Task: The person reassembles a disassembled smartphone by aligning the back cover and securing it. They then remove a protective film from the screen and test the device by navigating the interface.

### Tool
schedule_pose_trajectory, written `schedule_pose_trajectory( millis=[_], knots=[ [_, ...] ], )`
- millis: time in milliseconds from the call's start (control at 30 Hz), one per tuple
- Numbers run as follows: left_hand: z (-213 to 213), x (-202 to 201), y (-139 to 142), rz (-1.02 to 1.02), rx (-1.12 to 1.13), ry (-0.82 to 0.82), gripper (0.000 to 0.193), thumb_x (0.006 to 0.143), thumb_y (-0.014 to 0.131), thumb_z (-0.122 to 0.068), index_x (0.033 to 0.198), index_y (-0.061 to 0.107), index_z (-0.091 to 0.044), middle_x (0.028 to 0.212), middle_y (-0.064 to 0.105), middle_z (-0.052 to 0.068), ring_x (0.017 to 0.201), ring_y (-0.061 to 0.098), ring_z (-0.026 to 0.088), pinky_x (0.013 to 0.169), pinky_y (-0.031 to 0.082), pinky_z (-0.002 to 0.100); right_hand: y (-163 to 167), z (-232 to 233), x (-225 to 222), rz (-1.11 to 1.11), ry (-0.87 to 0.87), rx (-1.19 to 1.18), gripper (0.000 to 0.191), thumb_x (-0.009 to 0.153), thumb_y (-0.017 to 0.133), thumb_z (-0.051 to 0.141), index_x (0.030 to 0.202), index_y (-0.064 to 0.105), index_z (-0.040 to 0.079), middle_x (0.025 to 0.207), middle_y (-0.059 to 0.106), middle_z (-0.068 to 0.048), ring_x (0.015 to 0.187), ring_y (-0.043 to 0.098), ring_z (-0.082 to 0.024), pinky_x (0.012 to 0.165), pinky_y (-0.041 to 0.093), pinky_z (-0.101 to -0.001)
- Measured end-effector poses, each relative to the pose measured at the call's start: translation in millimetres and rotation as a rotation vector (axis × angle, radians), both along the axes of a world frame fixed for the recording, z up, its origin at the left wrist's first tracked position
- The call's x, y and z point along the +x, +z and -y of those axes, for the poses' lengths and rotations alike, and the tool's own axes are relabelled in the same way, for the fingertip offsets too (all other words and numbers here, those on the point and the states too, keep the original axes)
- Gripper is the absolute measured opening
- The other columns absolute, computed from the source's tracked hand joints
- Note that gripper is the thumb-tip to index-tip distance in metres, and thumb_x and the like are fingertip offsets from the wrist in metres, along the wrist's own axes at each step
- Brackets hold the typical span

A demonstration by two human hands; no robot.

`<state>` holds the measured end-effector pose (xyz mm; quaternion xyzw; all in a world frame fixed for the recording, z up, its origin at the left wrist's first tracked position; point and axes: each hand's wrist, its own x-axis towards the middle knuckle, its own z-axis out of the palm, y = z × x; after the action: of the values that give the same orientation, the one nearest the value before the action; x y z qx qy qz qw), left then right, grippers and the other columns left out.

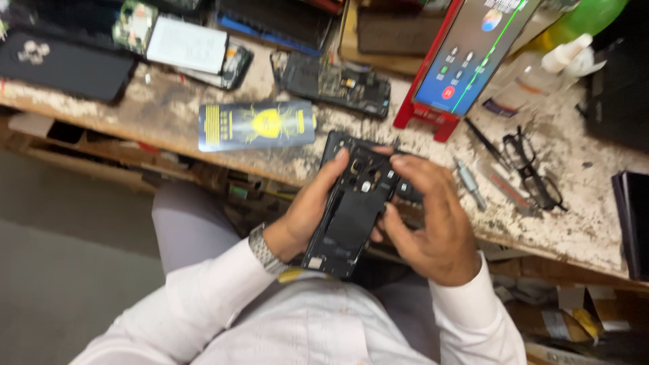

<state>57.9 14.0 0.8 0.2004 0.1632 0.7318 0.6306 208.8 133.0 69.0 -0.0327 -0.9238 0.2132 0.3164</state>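
Two hands hold an opened black phone body over the near edge of a worn workbench.

The left hand (307,213), a metal watch (265,249) at its wrist, grips the long left edge of the phone body (351,209), its thumb lying on the top end by the camera cut-outs. The right hand (433,220) closes on the right edge, its forefinger stretched across the upper part. The phone body sits near the frame's centre, tilted, its lower end towards six o'clock above the white shirt. On the workbench (169,118), a blue and yellow packet (257,125) lies at ten o'clock from the hands, a stripped phone board (331,80) at twelve, a lit phone in a red stand (473,51) at one, and black spectacles (534,169) at three.
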Motion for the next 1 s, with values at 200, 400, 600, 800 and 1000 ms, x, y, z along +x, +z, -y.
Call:
schedule_pose_trajectory(
  millis=[200,400,600,800,1000],
  knots=[
    [-3.4,-4.8,1.8,-0.016,-0.006,0.010,0.063,0.115,0.025,-0.051,0.159,0.038,-0.009,0.121,0.066,0.021,0.097,0.073,0.026,0.078,0.065,0.038,-3.9,-0.7,-5.1,-0.027,-0.013,-0.080,0.056,0.083,0.074,-0.005,0.134,0.052,0.002,0.133,0.062,-0.018,0.126,0.062,-0.037,0.106,0.051,-0.0422],
    [-9.7,-10.2,11.3,0.029,-0.040,-0.013,0.065,0.112,0.024,-0.052,0.160,0.036,-0.009,0.119,0.066,0.022,0.097,0.073,0.027,0.081,0.065,0.039,0.0,-1.3,-6.1,-0.069,-0.020,-0.096,0.054,0.086,0.071,-0.007,0.136,0.052,0.002,0.139,0.061,-0.020,0.132,0.061,-0.037,0.112,0.049,-0.0443],
    [-8.7,-20.2,19.0,0.093,0.016,-0.015,0.068,0.115,0.022,-0.053,0.165,0.029,-0.008,0.122,0.065,0.025,0.095,0.072,0.033,0.085,0.064,0.044,-18.2,-12.4,4.8,-0.162,-0.146,-0.105,0.045,0.090,0.070,-0.004,0.132,0.055,0.003,0.139,0.061,-0.018,0.130,0.063,-0.034,0.110,0.051,-0.0404],
    [4.6,-51.3,23.5,0.058,0.039,0.108,0.072,0.114,0.020,-0.058,0.167,0.027,-0.011,0.123,0.065,0.027,0.098,0.072,0.036,0.087,0.064,0.048,-56.5,-36.4,18.7,-0.276,-0.265,-0.243,0.034,0.104,0.066,-0.008,0.135,0.057,-0.001,0.132,0.060,-0.015,0.115,0.064,-0.021,0.100,0.057,-0.0299],
    [9.3,-55.1,24.0,0.021,0.028,0.164,0.071,0.115,0.022,-0.059,0.165,0.026,-0.009,0.119,0.065,0.028,0.095,0.072,0.035,0.084,0.063,0.046,-76.6,-45.6,23.0,-0.341,-0.270,-0.355,0.027,0.107,0.063,-0.011,0.131,0.057,-0.003,0.130,0.057,-0.013,0.103,0.060,-0.016,0.095,0.057,-0.0276]
  ],
)
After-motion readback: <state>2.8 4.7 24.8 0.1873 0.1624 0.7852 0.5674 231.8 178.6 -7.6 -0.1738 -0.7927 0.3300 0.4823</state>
